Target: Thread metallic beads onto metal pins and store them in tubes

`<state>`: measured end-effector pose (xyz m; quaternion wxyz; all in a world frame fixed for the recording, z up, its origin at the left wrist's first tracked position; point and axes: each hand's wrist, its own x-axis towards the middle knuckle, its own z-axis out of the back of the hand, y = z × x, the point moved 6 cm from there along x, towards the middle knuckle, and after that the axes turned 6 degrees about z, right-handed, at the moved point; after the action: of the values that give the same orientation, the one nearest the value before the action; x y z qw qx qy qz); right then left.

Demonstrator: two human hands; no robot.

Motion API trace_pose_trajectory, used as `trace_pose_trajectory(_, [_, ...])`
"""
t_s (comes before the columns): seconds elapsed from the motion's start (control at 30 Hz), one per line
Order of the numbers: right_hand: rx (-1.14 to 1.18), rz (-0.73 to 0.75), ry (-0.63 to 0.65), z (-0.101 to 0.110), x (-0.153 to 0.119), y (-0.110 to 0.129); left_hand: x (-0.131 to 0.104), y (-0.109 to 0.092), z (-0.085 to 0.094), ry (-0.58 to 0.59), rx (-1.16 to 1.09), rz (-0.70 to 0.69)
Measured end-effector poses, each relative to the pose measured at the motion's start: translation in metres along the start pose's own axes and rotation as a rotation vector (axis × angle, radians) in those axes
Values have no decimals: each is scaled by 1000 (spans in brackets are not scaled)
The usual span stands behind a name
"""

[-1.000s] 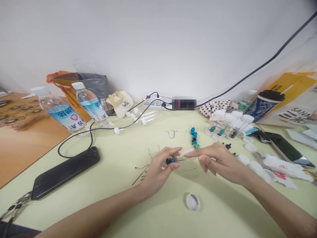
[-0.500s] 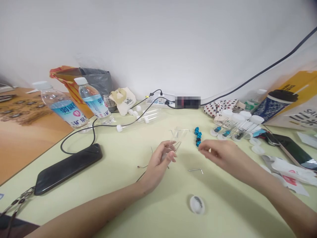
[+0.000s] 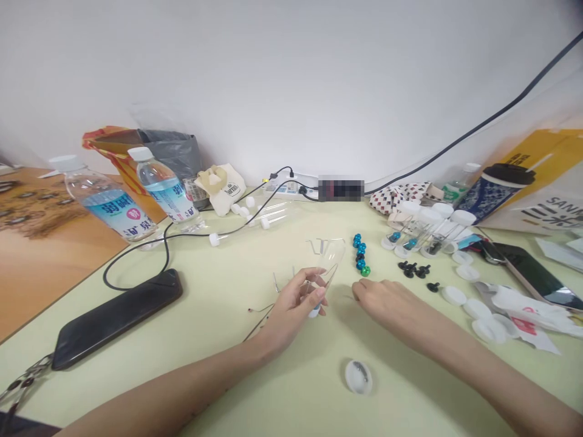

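My left hand (image 3: 303,297) is wrapped round a clear plastic tube (image 3: 334,255) that points up and away, with thin metal pieces inside. To its right, my right hand (image 3: 376,297) is closed in a pinch on a thin metal hex key (image 3: 348,296), mostly hidden by the fingers. Beyond the right hand lie blue beads (image 3: 361,249) in a line, with a green bead (image 3: 365,271) at the near end. More bent metal keys (image 3: 319,244) lie behind the tube. A white cap (image 3: 358,377) holding small pieces sits nearer to me.
At the left are a black phone (image 3: 118,318) and two water bottles (image 3: 166,188). Several capped tubes (image 3: 428,227), black screws (image 3: 412,269) and loose white lids (image 3: 477,308) lie at the right. A power strip (image 3: 291,187) stands by the wall.
My right hand has moved down and nearer, away from the beads, uncovering the green bead and the black screws. The metal key that lay loose is now at its fingertips.
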<state>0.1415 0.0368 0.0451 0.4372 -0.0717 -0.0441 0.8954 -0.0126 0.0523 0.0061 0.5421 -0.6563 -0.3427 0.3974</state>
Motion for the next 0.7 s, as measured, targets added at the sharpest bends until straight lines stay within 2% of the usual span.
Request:
trace_pose_trajectory(0.1, [94, -86, -77, 19, -5, -25, 0, 2, -2, 1, 52, -1])
trace_pose_trajectory(0.17, [293, -175, -244, 39, -13, -43, -1, 3, -2, -6, 90, -4])
trace_pose_trajectory(0.27, [409, -148, -404, 59, -26, -55, -1, 2, -1, -39, 165, -26])
trace_pose_trajectory(0.37, [442, -108, -506, 69, -34, -55, -1, -1, -1, -36, 244, -60])
trace_pose_trajectory(0.47, [452, -71, -593, 73, -34, -45, -1, -3, -6, 25, 271, -93])
trace_pose_trajectory(0.6, [576, -60, -565, 70, -27, -32, -1, -3, -11, 100, 225, -117])
trace_pose_trajectory(0.7, [609, -122, -609, 75, -30, -38, -1, -2, -12, 133, 124, -98])
